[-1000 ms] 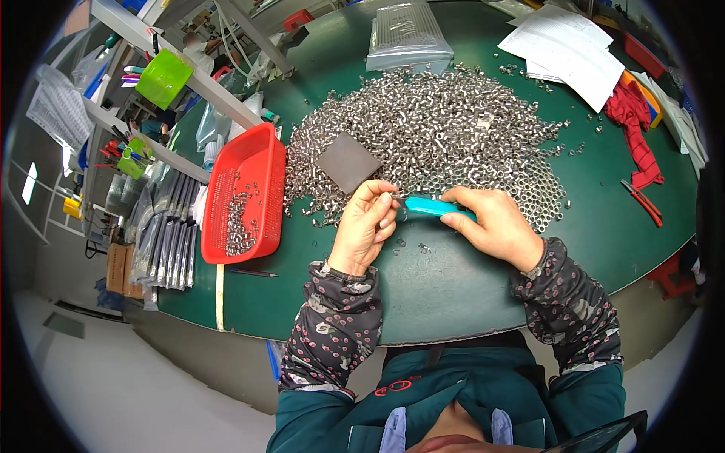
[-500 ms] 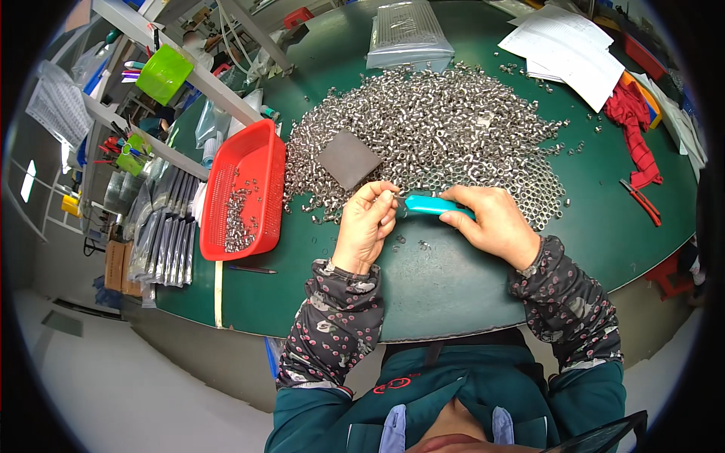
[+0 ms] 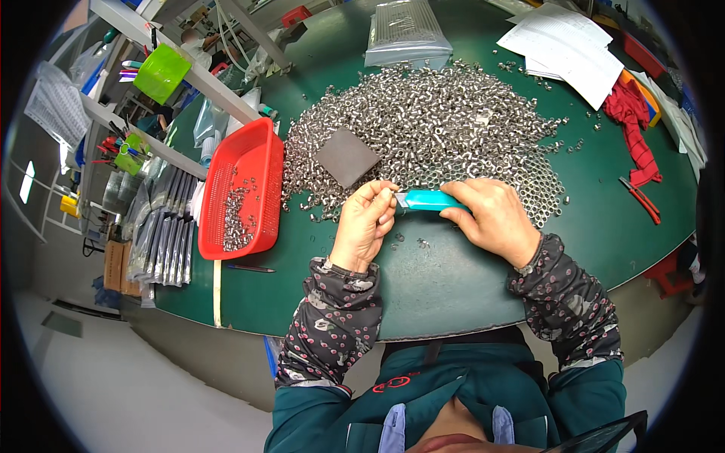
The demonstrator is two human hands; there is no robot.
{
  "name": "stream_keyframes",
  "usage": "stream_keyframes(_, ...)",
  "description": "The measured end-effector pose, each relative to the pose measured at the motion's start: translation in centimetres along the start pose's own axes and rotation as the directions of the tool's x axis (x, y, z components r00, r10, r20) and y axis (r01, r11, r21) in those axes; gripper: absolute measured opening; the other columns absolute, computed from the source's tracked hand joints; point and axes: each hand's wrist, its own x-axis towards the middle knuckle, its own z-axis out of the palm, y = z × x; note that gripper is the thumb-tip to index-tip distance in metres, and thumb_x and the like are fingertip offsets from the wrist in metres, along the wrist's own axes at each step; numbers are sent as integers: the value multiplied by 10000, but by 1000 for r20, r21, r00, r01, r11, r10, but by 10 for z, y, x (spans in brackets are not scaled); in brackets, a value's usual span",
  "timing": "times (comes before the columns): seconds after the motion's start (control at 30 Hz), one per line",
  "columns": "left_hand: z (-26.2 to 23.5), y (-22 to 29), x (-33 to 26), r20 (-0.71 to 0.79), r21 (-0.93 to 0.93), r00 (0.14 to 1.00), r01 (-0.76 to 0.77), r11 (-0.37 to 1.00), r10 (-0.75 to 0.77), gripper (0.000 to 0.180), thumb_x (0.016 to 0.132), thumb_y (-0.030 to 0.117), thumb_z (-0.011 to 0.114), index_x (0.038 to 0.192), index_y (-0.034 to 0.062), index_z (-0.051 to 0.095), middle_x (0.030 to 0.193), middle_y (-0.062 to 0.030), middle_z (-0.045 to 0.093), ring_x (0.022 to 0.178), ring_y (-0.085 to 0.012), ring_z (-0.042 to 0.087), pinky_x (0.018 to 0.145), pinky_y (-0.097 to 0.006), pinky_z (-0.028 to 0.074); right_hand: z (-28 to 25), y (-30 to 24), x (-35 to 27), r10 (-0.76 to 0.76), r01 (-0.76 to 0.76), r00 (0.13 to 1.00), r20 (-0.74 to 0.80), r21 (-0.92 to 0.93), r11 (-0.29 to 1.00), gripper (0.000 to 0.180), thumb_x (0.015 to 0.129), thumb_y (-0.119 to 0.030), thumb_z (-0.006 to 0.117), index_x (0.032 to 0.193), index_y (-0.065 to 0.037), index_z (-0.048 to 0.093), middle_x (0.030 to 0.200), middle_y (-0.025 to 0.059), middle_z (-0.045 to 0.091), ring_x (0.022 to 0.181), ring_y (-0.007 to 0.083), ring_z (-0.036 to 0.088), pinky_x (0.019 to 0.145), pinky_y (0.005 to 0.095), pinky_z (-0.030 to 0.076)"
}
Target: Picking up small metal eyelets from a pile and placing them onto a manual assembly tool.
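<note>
My right hand [image 3: 495,219] is wrapped round a turquoise utility knife [image 3: 432,200], its blade pointing left. The blade tip meets the fingertips of my left hand [image 3: 359,228], where thumb and forefinger are pinched on a small metal part, mostly hidden by the fingers. Just beyond both hands lies a broad pile of small shiny metal rings [image 3: 423,113]. Some rings at its near right stand side by side in a flat patch. A dark grey square block [image 3: 347,157] rests on the pile's left side, close to my left hand.
Left of the pile, a red plastic basket [image 3: 277,174] holds some rings. A pen [image 3: 251,268] lies near it on the green table [image 3: 445,294]. Bagged tubes [image 3: 408,34] and papers [image 3: 559,49] lie at the back. Red-handled pliers [image 3: 642,202] and red cloth [image 3: 633,132] are at right.
The knife has turned slightly, so its blade shows more plainly against the left fingertips. My right hand has tilted a little with it; the left stays almost in place.
</note>
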Motion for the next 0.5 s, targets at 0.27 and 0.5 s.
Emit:
stream_keyframes(0.27, 2, 3, -1, 8, 6, 1000, 24, 1000, -24, 124, 825, 95, 508, 913, 7, 508, 678, 1, 464, 481, -14, 348, 357, -128, 247, 1, 0, 1, -64, 59, 996, -61, -70, 996, 223, 659, -169, 632, 843, -72, 551, 625, 62, 502, 614, 231, 525, 567, 348, 422)
stream_keyframes(0.5, 2, 2, -1, 13, 17, 1000, 24, 1000, -25, 116, 823, 92, 510, 908, 13, 512, 671, 4, 468, 476, -15, 348, 367, -130, 255, -1, 1, 2, -129, 117, 988, -84, -137, 984, 266, 625, -146, 649, 859, -69, 549, 638, 49, 485, 614, 210, 513, 571, 330, 411)
